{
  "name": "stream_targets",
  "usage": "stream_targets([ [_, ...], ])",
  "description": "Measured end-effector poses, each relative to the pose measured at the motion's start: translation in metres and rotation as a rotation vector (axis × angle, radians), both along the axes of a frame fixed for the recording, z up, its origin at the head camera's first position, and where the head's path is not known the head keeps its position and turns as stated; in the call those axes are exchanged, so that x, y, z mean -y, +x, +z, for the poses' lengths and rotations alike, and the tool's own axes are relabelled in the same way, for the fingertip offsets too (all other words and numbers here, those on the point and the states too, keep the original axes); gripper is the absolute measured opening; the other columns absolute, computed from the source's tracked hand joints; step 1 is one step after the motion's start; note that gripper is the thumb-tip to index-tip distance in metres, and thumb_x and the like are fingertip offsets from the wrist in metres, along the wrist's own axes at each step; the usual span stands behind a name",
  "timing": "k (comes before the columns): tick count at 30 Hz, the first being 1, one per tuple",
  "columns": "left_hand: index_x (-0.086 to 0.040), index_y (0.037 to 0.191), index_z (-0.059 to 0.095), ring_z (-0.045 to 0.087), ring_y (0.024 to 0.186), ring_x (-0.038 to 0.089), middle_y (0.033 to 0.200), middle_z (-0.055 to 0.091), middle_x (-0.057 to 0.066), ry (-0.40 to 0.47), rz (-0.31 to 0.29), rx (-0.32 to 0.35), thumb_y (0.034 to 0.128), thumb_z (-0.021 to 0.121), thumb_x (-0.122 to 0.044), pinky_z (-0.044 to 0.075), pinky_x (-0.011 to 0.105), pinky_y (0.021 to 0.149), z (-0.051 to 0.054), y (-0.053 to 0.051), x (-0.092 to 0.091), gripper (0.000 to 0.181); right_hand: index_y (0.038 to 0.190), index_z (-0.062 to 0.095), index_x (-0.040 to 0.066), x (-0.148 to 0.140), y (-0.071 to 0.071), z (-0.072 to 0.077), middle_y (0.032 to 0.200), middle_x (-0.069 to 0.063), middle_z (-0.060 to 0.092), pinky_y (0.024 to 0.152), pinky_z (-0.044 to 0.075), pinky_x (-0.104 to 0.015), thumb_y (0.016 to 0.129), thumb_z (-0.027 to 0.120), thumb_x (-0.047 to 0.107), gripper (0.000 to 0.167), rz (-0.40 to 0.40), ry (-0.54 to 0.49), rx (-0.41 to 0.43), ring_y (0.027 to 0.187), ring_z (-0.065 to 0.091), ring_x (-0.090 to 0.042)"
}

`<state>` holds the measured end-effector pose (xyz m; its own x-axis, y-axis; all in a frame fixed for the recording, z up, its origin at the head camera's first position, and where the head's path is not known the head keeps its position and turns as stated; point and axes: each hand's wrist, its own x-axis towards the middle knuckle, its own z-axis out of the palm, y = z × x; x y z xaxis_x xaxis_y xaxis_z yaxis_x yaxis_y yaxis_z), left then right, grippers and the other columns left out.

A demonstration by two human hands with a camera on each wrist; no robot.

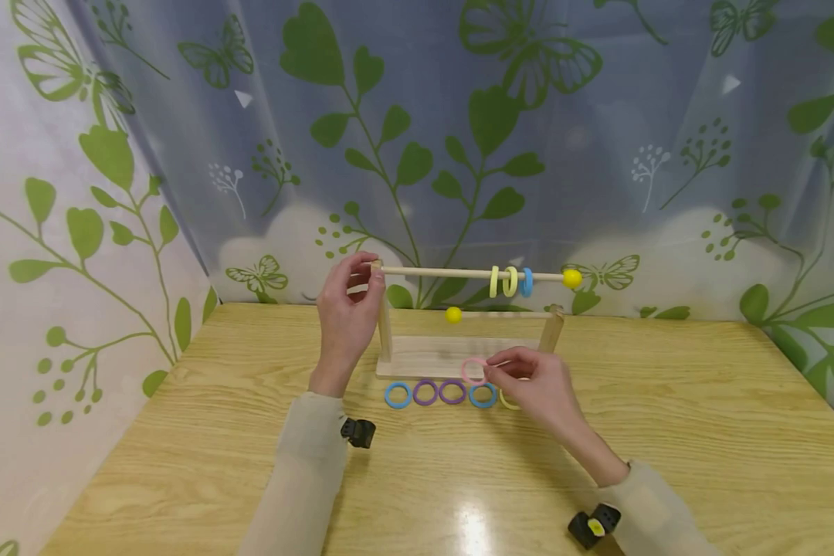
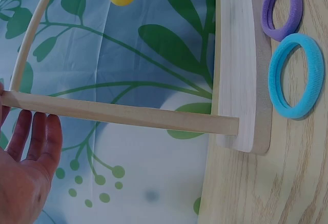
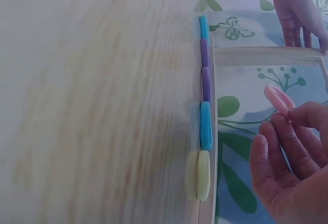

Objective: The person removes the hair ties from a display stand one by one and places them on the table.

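Observation:
My left hand grips the top of the left post of a wooden rack, where the upper rod joins it. Two pale yellow hair ties and a blue hair tie hang on that rod, towards its yellow ball end. Between thumb and fingertips, my right hand pinches a pink hair tie, raised in front of the rack's base. Below it, several hair ties lie in a row: blue, purple, another purple, blue and pale yellow, the last partly hidden in the head view.
A lower rod with a yellow ball reaches left from the shorter right post. The rack's flat base stands on a wood-grain table. Behind hangs a leaf-patterned curtain.

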<state>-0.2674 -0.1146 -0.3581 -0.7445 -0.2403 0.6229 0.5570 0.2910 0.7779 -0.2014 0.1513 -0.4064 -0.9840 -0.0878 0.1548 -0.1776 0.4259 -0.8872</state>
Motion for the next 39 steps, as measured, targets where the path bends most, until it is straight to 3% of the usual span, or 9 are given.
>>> stream_targets([
  [7,-0.004,0.119,0.07,0.072,0.099,0.032,0.111,0.068,0.02,-0.013,0.006,-0.002,0.097,0.066,-0.008,0.054,0.012,0.073,0.0,0.0,0.0,0.023,0.099,0.077,0.006,0.004,-0.002,-0.004,0.091,-0.012,0.08,0.06,0.054,-0.023,0.09,0.076,0.009,0.009,0.05,0.004,-0.024,0.082,0.075,-0.024],
  [18,-0.009,0.118,0.07,0.073,0.097,0.023,0.108,0.068,0.012,-0.023,0.001,0.008,0.0971,0.065,-0.009,0.058,0.017,0.074,0.001,0.001,0.002,0.021,0.097,0.077,0.008,0.013,-0.003,-0.007,0.089,-0.008,0.079,0.059,0.053,-0.023,0.09,0.077,0.013,0.008,0.121,0.027,-0.029,0.078,0.073,-0.012],
  [28,-0.008,0.118,0.07,0.073,0.097,0.023,0.109,0.068,0.012,-0.027,0.007,0.016,0.0969,0.065,-0.009,0.057,0.015,0.075,0.002,0.001,0.003,0.022,0.097,0.078,0.01,0.026,-0.005,-0.01,0.083,-0.007,0.078,0.054,0.048,-0.023,0.089,0.079,0.016,0.009,0.165,0.046,0.034,0.072,0.072,-0.023],
  [35,-0.009,0.118,0.071,0.073,0.097,0.024,0.109,0.068,0.013,-0.023,-0.001,-0.002,0.0976,0.065,-0.009,0.057,0.015,0.074,0.001,0.001,0.002,0.021,0.096,0.077,0.008,0.037,-0.003,-0.011,0.084,-0.007,0.079,0.056,0.05,-0.021,0.088,0.079,0.014,0.01,0.21,0.043,0.059,0.069,0.069,-0.014],
  [39,-0.01,0.118,0.071,0.072,0.097,0.024,0.109,0.068,0.013,-0.018,-0.005,-0.003,0.0977,0.065,-0.01,0.057,0.015,0.074,0.001,0.002,0.002,0.021,0.096,0.077,0.005,0.042,-0.002,-0.013,0.084,-0.009,0.078,0.054,0.05,-0.021,0.088,0.079,0.013,0.012,0.246,0.03,0.057,0.068,0.069,-0.016],
])
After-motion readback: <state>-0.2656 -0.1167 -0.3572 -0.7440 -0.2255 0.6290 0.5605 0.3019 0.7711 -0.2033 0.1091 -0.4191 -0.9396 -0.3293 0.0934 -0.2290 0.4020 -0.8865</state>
